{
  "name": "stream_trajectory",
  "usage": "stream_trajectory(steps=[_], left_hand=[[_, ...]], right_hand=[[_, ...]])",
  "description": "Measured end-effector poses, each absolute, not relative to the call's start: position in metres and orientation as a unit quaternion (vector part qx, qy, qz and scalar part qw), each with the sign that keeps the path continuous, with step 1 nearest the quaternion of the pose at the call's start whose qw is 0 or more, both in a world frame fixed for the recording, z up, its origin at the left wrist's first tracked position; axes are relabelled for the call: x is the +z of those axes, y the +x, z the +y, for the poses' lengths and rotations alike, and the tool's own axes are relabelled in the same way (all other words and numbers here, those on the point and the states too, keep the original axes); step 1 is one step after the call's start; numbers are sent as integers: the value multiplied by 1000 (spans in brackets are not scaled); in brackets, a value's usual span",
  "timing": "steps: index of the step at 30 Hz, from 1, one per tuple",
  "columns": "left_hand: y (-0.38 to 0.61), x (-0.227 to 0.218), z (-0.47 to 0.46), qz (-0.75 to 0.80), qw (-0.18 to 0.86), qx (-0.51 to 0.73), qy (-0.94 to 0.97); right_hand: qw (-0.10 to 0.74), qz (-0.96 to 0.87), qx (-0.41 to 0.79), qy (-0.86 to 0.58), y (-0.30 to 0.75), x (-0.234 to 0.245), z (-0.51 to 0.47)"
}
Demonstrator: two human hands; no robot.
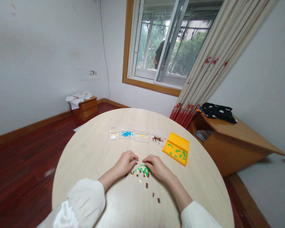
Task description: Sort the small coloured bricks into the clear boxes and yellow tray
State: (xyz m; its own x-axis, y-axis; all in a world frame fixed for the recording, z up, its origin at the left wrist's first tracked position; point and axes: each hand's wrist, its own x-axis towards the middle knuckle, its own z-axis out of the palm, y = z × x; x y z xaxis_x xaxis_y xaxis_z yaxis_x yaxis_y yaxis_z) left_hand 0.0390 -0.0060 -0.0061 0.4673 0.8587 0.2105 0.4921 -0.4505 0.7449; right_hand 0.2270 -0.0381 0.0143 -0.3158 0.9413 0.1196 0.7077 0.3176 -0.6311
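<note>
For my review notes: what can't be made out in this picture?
All in the head view:
Whether the left hand or the right hand holds a piece: too small to tell.
Number of green pieces near the hands: too small and overlapping.
Dark shape in the window: partly covered by an upright bar.
Right sleeve: cut off by the bottom edge.

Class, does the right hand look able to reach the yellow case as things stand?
Probably yes: the yellow case lies open near the right hand, with nothing visible in between.
</note>
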Motion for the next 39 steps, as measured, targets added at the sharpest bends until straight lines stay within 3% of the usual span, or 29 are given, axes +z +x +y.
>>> stream_trajectory(steps=[8,32,39], left_hand=[[57,-2,-12,387,257,204,861],[60,2,-13,391,232,178,873],[62,1,-13,376,209,160,888]], right_hand=[[283,-743,233,-560,243,7,-47],[290,-737,153,-590,243,4,-52],[258,-739,152,-604,241,3,-52]])
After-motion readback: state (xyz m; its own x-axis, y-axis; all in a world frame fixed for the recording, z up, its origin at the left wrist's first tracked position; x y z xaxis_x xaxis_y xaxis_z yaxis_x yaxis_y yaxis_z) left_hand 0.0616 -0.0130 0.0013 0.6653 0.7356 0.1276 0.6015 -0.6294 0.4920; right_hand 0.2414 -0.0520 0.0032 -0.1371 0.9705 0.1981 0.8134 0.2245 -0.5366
